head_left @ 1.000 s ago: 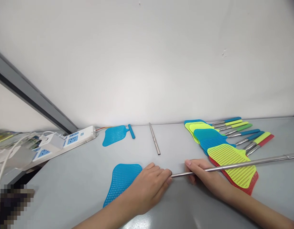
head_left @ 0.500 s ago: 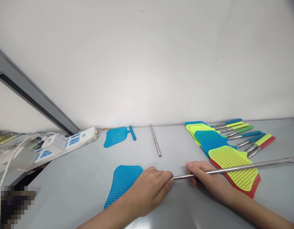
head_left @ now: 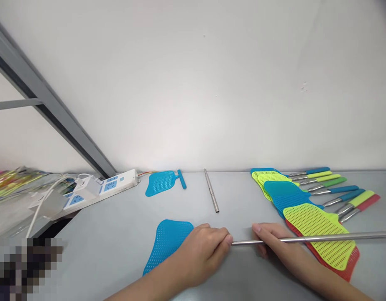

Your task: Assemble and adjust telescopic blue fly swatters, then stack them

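My left hand is closed around the thin end of a long steel telescopic rod. From behind that hand a blue perforated fly swatter head sticks out to the left; the fist hides where its neck meets the rod. Farther right, my right hand grips the same rod between thumb and fingers. The rod runs out of the right edge, passing over a yellow swatter head. Beyond my hands lies a short collapsed steel rod.
Another blue swatter head lies with a blue handle sleeve at the back. Several swatters with coloured handles overlap on the right. A white power strip stands at the left, near a metal post and plastic bags.
The camera view has shifted, so everything on the table appears a little lower and farther right. Both hands keep their grip on the rod, with about the same spacing.
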{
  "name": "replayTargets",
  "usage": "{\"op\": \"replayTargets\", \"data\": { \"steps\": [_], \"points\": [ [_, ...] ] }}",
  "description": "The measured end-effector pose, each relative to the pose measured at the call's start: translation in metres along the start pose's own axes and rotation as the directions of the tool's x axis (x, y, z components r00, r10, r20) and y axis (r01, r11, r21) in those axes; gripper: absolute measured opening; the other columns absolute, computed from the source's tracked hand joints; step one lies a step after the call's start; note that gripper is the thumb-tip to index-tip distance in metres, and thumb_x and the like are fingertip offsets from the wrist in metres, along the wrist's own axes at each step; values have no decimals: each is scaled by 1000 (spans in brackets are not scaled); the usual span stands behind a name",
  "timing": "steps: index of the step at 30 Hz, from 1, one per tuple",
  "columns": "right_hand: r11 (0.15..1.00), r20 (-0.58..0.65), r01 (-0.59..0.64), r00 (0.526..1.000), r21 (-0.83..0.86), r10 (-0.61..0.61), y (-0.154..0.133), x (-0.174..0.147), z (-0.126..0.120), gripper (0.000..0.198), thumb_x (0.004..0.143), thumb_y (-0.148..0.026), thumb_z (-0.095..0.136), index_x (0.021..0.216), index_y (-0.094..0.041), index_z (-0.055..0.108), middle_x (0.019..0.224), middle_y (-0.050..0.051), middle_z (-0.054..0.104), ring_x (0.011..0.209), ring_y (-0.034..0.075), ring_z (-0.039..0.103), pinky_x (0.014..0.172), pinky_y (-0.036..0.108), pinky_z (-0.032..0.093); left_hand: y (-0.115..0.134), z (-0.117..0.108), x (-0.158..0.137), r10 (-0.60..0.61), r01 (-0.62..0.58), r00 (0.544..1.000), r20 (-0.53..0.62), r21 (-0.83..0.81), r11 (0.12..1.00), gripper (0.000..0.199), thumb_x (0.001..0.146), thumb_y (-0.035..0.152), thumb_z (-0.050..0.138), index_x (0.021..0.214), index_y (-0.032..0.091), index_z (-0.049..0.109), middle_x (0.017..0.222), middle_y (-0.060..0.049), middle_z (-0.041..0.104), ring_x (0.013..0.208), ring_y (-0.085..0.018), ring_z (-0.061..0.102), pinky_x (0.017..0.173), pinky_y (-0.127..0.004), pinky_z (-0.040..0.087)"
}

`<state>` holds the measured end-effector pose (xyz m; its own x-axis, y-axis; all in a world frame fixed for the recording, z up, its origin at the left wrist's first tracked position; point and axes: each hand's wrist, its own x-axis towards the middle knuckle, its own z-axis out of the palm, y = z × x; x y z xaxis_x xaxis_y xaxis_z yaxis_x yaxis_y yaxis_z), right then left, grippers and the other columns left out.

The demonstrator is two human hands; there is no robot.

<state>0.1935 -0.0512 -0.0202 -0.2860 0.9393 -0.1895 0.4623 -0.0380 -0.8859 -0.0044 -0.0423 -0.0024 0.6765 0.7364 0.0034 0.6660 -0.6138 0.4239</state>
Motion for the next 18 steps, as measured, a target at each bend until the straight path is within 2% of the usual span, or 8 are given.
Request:
{"op": "replayTargets", "data": {
  "steps": [11,18],
  "points": [
    [1000,-22,-5,1000,-9,5,-3,-1,0,46,83,-45,28,48,-17,40,50,-1,41,56,13,44,57,23,32,1,2,0,-12,12,1000,-3,26,1000,33,90,31,17,67,19,38,57,4,47,55,-9,42,58,-22,29],
    [999,-44,-37,998,-3,37,-4,-1,-1,46,83,-46,29,49,-17,40,51,-2,40,57,13,43,58,23,31,0,2,2,20,-20,1000,-13,18,1000,35,89,28,19,62,18,39,55,3,47,53,-9,41,59,-22,30]
  ]
}}
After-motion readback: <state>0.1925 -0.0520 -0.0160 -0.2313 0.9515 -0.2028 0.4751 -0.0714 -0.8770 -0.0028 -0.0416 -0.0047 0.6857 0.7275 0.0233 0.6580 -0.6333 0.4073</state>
